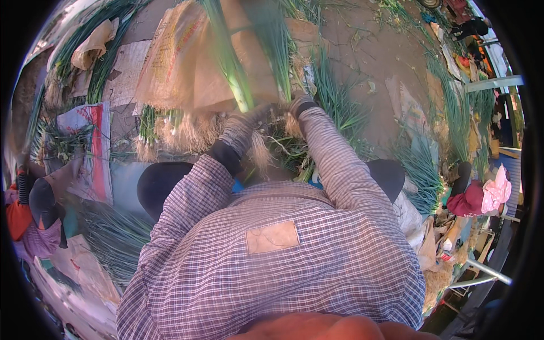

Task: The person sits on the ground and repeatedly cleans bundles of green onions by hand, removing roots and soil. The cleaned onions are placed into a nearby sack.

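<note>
My left hand [251, 119], in a striped glove with a dark cuff, grips a thick green onion stalk [233, 76] near its white base. Pale roots [260, 153] hang below that hand. The fingers of my right hand [301, 104], gloved too, close around the foot of another bundle of green leaves [276, 55]; blur hides the exact grip. Just beyond my hands, a brown woven sack [178, 63] bearing writing covers a row of green onions, whose bushy roots [191, 131] stick out towards me. Loose green leaves [340, 102] lie right of my right hand.
Long green onions [106, 59] lie at the far left beside a printed sack [91, 148]. More heaps [418, 174] spread along the right. A person [478, 195] sits at the right, and another person's knee [44, 197] shows at the left. Metal bars [488, 272] stand lower right.
</note>
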Demonstrator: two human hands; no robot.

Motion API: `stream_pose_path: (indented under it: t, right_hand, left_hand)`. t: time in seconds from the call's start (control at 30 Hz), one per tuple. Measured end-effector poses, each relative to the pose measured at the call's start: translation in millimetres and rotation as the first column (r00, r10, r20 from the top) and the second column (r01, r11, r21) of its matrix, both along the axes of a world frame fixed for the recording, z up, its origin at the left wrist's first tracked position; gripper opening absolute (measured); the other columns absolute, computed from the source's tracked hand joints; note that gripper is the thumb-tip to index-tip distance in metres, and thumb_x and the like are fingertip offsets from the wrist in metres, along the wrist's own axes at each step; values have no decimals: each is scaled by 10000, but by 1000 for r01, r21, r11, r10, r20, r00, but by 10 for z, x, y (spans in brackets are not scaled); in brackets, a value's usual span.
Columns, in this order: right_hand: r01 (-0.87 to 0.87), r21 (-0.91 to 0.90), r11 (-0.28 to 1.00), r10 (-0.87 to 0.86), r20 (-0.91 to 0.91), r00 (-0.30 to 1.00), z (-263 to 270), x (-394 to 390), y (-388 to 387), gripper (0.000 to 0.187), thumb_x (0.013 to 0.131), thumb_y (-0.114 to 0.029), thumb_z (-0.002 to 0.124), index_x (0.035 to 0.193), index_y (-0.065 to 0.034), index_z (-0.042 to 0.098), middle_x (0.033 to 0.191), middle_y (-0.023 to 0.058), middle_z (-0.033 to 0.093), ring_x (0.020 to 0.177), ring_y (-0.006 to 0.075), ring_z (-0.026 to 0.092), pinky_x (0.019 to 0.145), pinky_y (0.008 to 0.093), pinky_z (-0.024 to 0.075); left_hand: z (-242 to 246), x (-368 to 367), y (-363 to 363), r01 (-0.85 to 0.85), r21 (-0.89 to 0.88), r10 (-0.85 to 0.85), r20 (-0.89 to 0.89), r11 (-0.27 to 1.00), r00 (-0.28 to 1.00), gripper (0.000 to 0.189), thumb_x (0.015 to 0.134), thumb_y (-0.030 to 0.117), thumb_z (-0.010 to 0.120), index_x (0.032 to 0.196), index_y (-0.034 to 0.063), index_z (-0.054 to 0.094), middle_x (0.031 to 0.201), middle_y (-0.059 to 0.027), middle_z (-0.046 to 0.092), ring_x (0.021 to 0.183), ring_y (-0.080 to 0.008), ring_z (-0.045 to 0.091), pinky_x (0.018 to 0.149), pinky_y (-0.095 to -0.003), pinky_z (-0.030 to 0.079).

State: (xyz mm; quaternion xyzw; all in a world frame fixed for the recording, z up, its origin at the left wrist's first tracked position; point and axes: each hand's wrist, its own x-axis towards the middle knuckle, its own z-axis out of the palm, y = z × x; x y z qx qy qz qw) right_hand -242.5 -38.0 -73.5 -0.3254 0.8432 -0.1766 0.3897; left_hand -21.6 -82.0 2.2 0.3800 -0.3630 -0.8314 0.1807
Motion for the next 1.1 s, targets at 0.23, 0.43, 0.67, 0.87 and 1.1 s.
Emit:
stream_pose_path:
  t: [0.23,0.43,0.67,0.87,1.1]
  right_hand:
    - [479,-297,826,5,854,521,406,469,514,460,808,-113,670,1220,3,503,1084,101,605,987,215,574,816,328,508]
    - [293,-87,952,-283,111,953,371,399,200,560,785,-283,714,1222,2,512,1172,174,576,1070,242,550,889,331,459]
    - [28,-49,998,-41,-293,955,87,78,-248,305,844,-176,591,1123,-52,594,1016,141,631,888,195,599,720,304,497]
    - [585,-365,724,-130,761,635,733,692,670,195,847,-253,611,870,-74,535,637,-40,441,511,53,394,428,206,315]
    - [592,-197,782,225,974,27,1056,716,1516,239,829,-145,653,1037,-65,567,653,-43,414,442,42,315,352,191,271]
  left_hand:
    - [-569,-84,474,-20,288,-3,80,958,997,247,817,187,677,992,35,592,851,-92,638,687,-208,607,601,-357,521]
    - [-148,-114,478,121,166,-177,388,979,904,310,832,236,673,1038,17,595,884,-106,652,702,-210,621,627,-341,513]
    - [244,-39,534,134,-76,-82,474,988,877,579,751,254,747,1206,-10,504,1124,-199,576,1015,-271,541,849,-360,425]
    - [-263,-71,470,76,256,-138,234,964,962,576,813,316,646,1292,83,426,1191,-173,521,1044,-299,501,910,-435,376]
    - [-557,-225,360,25,577,-110,113,816,988,422,811,341,608,1123,70,521,1005,-130,577,861,-284,552,766,-489,468]
